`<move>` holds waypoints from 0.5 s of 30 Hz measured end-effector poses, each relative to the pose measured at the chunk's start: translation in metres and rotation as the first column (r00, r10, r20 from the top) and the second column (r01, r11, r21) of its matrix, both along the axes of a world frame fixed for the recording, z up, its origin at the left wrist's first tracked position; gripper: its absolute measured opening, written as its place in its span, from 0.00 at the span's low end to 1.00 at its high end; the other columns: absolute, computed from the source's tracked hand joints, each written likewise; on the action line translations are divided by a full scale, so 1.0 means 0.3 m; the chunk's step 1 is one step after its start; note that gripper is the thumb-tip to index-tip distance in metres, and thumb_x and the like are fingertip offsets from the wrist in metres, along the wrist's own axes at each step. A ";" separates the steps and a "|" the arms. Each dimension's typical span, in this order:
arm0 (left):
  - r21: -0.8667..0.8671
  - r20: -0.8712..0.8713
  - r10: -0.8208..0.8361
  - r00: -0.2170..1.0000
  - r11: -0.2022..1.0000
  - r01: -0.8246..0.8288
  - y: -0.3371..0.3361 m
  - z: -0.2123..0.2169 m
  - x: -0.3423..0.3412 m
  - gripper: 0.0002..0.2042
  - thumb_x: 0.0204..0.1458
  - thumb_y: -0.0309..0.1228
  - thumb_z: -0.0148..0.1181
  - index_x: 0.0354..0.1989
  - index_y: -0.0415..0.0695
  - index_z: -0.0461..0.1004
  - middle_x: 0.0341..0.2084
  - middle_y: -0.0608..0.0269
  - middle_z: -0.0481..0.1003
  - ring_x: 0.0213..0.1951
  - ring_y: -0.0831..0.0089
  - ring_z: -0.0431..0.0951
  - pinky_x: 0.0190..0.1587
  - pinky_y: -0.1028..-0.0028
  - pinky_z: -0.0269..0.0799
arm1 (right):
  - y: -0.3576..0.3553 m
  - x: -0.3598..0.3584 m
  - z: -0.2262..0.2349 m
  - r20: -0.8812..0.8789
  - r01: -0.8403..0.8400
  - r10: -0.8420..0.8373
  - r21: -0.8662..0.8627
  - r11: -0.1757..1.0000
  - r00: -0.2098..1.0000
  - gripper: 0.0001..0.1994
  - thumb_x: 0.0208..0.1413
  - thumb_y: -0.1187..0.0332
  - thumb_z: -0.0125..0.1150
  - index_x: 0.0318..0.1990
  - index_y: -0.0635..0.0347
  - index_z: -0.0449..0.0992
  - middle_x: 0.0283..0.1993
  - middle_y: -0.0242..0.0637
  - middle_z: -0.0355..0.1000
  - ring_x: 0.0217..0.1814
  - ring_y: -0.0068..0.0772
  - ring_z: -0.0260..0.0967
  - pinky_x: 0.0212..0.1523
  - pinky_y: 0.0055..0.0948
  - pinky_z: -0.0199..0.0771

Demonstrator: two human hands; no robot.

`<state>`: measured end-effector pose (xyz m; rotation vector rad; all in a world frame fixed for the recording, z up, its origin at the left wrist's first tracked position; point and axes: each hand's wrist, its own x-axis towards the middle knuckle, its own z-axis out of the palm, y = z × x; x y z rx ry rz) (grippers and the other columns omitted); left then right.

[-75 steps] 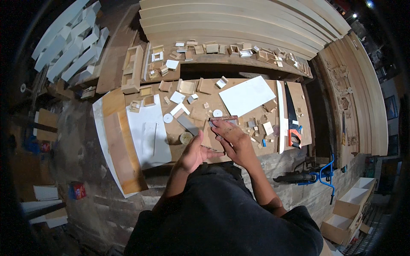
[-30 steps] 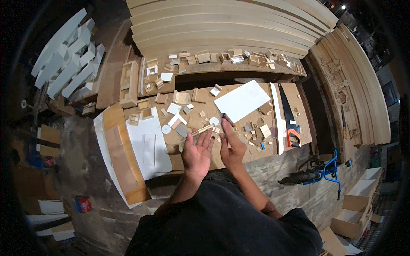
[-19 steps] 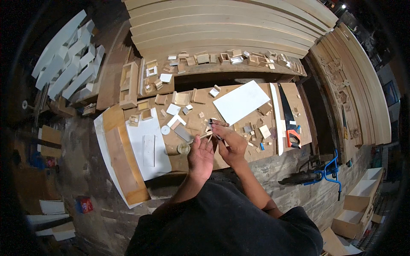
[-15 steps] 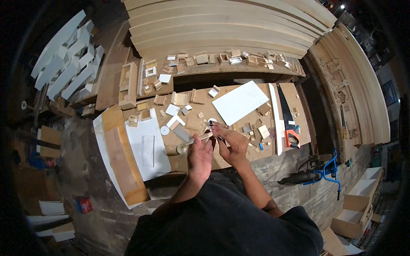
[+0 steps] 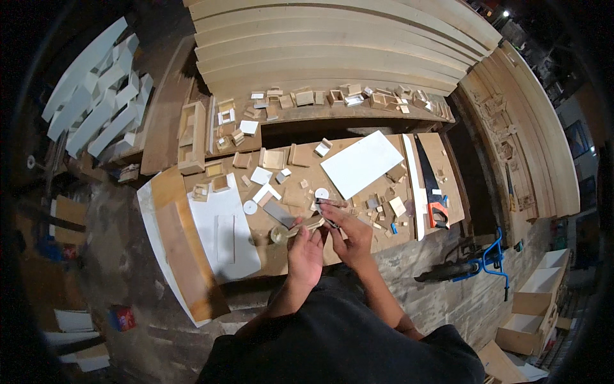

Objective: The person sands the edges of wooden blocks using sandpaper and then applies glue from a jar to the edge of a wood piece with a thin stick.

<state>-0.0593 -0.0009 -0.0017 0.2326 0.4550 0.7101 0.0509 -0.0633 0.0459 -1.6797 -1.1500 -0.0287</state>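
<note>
Both hands meet over the near edge of a brown workbench [image 5: 291, 150]. In my left hand [image 5: 305, 255], palm turned up, a small pale wooden piece [image 5: 312, 223] is pinched between the fingers. My right hand [image 5: 350, 235] is closed on a thin dark tool at that piece; fingers hide most of the tool, so its kind is unclear. Left of the hands stands a round yellowish translucent thing [image 5: 279, 235]. Close by lie a grey flat strip [image 5: 276, 214], white discs [image 5: 250, 207] and small wood blocks.
A white rectangular board [image 5: 362, 164] lies beyond my hands. To the right are a white strip [image 5: 412, 185] and a handsaw [image 5: 427, 168] with an orange-black handle. Miniature wooden boxes [image 5: 274, 158] line the bench and back shelf. A blue-framed bicycle [image 5: 492, 258] is on the floor at right.
The whole view has shifted a little, with the bench lower in the picture. Both hands stay together at the wooden piece, which has tilted slightly; the grips look the same.
</note>
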 end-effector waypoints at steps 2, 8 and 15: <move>-0.007 -0.013 -0.019 1.000 1.000 0.019 -0.001 0.000 -0.004 0.19 0.63 0.38 0.58 0.60 0.48 0.65 0.57 0.53 0.72 0.60 0.59 0.71 0.65 0.61 0.63 | 0.003 0.017 -0.026 0.018 -0.012 0.011 0.022 1.000 1.000 0.15 0.49 0.83 0.64 0.46 0.63 0.81 0.50 0.43 0.81 0.51 0.43 0.81 0.50 0.33 0.80; 0.006 0.018 -0.075 0.997 0.997 0.075 -0.011 -0.023 -0.025 0.19 0.63 0.40 0.59 0.59 0.48 0.67 0.56 0.54 0.72 0.58 0.62 0.72 0.66 0.61 0.62 | -0.014 0.050 -0.043 0.045 -0.068 0.065 0.069 0.995 0.997 0.13 0.48 0.81 0.66 0.42 0.60 0.81 0.46 0.40 0.83 0.47 0.40 0.82 0.45 0.31 0.81; -0.039 0.114 -0.121 0.986 0.991 0.127 -0.016 -0.015 -0.029 0.22 0.63 0.41 0.58 0.62 0.46 0.65 0.59 0.47 0.70 0.62 0.55 0.70 0.69 0.58 0.60 | -0.018 0.041 -0.081 0.108 0.042 -0.059 0.149 0.988 0.992 0.08 0.50 0.83 0.65 0.36 0.62 0.80 0.37 0.41 0.83 0.38 0.39 0.83 0.40 0.29 0.81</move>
